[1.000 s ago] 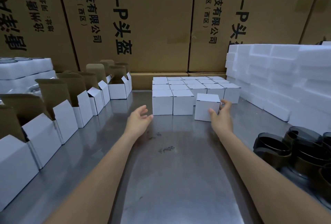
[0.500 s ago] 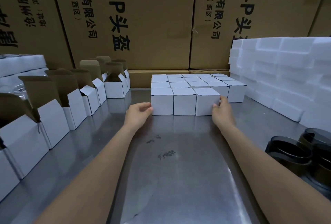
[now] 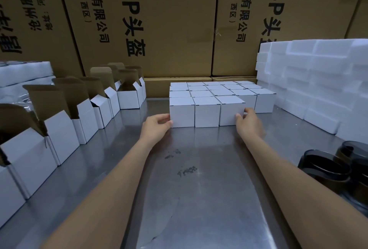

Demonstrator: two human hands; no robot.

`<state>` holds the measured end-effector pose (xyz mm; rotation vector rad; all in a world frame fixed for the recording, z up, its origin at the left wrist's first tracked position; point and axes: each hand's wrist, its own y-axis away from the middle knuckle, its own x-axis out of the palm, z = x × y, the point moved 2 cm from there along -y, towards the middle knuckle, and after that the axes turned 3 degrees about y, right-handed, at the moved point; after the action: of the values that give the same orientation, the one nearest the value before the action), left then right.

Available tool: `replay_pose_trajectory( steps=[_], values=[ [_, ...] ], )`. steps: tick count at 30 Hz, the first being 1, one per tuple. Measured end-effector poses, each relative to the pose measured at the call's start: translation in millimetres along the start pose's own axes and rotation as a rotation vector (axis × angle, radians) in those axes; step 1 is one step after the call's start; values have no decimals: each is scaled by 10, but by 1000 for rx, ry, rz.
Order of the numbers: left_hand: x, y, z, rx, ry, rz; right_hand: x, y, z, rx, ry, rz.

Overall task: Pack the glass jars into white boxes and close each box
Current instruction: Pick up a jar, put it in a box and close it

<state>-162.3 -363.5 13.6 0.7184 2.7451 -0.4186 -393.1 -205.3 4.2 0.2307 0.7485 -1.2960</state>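
Several closed white boxes (image 3: pixel 207 91) stand in a tight block at the back middle of the steel table (image 3: pixel 199 189). Its front row has three boxes. My right hand (image 3: pixel 249 122) holds the right-end box (image 3: pixel 231 112) by its corner, thumb on the front face and fingers round the right side. At the other end, my left hand (image 3: pixel 157 124) touches the left side of the left-end box (image 3: pixel 182 112) with relaxed fingers. Dark glass jars (image 3: pixel 326 169) sit at the right edge. A row of open white boxes (image 3: pixel 59 129) with raised brown flaps lines the left.
White foam blocks (image 3: pixel 318 81) are stacked along the right, and more foam (image 3: pixel 23 71) lies at the far left. Large brown cartons (image 3: pixel 175 21) with black print wall off the back. Bare steel lies between my forearms.
My right hand set the white box down as the third in the front row. My left hand moved forward to the row's left end.
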Motion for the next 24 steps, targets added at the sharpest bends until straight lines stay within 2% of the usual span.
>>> replay_pose_trajectory(
  steps=[3, 8, 12, 16, 21, 24],
  values=[
    [7, 46, -26, 15, -16, 24, -71, 106, 63, -28, -41, -63],
    [8, 204, -44, 3, -28, 34, -247, 430, 158, -181, 66, -154],
    [-26, 424, -72, 29, 6, -6, -390, 742, 202, -392, 206, -124],
    [-58, 693, -124, 55, 6, -30, -543, 1087, 189, -515, 339, -77],
    [-117, 1080, -183, 66, 80, -26, -735, 1475, 136, -588, 515, -108],
    [-174, 1317, -223, 75, 110, -18, -831, 1698, 89, -544, 646, -125]
  ],
)
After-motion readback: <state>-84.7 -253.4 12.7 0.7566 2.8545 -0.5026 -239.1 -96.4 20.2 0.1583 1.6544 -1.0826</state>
